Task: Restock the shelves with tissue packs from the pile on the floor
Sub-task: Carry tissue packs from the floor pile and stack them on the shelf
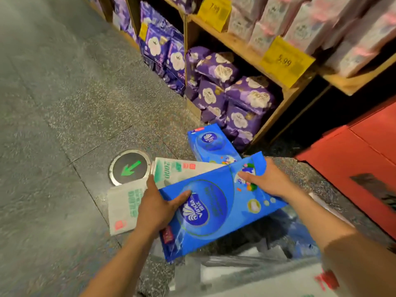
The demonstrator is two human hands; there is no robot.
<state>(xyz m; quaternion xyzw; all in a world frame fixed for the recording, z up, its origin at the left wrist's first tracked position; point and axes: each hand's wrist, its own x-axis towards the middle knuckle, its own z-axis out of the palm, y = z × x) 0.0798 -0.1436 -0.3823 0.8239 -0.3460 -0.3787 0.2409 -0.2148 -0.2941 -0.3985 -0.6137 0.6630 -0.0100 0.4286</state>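
Observation:
I hold a large blue tissue pack above the floor with both hands. My left hand grips its left edge, thumb on the printed front. My right hand grips its upper right corner, fingers curled over the top. Beneath it two white packs with green print lie on the floor. A second blue pack stands by the base of the shelf. The wooden shelf has purple packs in its bottom bay.
Pink-and-white packs fill the upper shelf, with yellow price tags hanging from its edge. A red box stands to the right. A round floor marker with a green arrow is set in the grey floor. Clear plastic wrap lies near my feet.

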